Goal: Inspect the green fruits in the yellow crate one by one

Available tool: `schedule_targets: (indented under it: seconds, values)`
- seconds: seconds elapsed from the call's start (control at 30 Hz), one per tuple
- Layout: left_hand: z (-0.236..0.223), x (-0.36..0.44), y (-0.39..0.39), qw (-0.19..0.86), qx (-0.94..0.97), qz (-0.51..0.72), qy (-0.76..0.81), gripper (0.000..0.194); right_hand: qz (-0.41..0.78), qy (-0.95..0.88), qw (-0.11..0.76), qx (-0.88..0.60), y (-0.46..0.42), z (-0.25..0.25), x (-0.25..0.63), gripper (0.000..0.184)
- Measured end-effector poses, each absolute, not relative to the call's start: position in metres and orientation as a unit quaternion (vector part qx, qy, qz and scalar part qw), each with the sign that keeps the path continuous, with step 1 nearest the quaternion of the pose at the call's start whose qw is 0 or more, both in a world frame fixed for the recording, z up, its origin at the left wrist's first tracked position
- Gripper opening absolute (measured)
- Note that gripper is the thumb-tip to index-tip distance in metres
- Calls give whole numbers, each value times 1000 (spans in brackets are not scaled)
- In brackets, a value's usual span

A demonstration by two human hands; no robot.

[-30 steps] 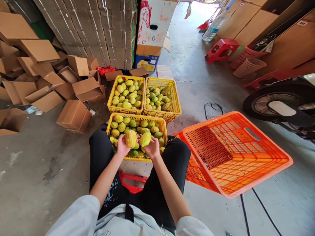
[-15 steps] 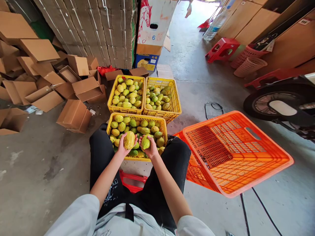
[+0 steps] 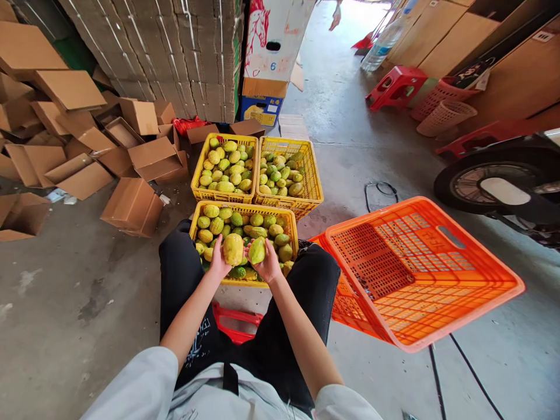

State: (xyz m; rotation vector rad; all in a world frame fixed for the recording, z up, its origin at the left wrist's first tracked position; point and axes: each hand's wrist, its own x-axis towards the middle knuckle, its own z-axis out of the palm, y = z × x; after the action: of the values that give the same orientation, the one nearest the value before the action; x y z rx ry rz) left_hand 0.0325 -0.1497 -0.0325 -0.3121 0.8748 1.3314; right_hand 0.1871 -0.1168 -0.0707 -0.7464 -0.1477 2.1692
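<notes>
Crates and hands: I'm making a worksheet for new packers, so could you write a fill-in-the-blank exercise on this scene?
1. The left hand and right hand each hold one piece of ____.
2. The fruit-filled yellow crates number ____.
3. The large crate to the person's right is coloured ____.
4. The stool near the plastic bottle is coloured ____.

Missing words: fruit; three; orange; red.

Orange crate (image 3: 475, 318) and yellow crates (image 3: 289, 202) glossy, smooth-looking plastic, cartons (image 3: 131, 204) matt brown cardboard, floor (image 3: 87, 326) dull concrete-like, trousers (image 3: 179, 280) matt black cloth, large fruit (image 3: 233, 249) bumpy-skinned with slight sheen, stool (image 3: 396, 87) shiny red plastic.
</notes>
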Motion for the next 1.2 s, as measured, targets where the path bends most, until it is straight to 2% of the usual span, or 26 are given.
schedule_targets:
  seconds: [0.17,0.3,0.47,0.63,0.73,0.83,1.2]
  values:
    - [-28,28,-149,688,-142,619,350,40,841,-51,458,-284,-114,-65,190,26]
    - [-31,29,-150,664,-137,626,386,32,817,-35,482,-314,-114,-62,189,23]
    - [-36,34,-151,663,-93,623,405,28,811,-35,516,-272,-117,-57,192,22]
    - [-33,38,-151,689,-100,593,405,27,848,-50,453,-272,-117,-60,192,23]
    - [-33,38,-150,685,-131,585,413,33,856,-57,432,-277,-118,-64,190,22]
    - [-34,36,-151,685,-141,586,409,37,854,-67,427,-288,-119,-66,188,21]
    - [-30,38,-152,696,-149,561,423,35,845,-60,438,-300,-119,-63,187,18]
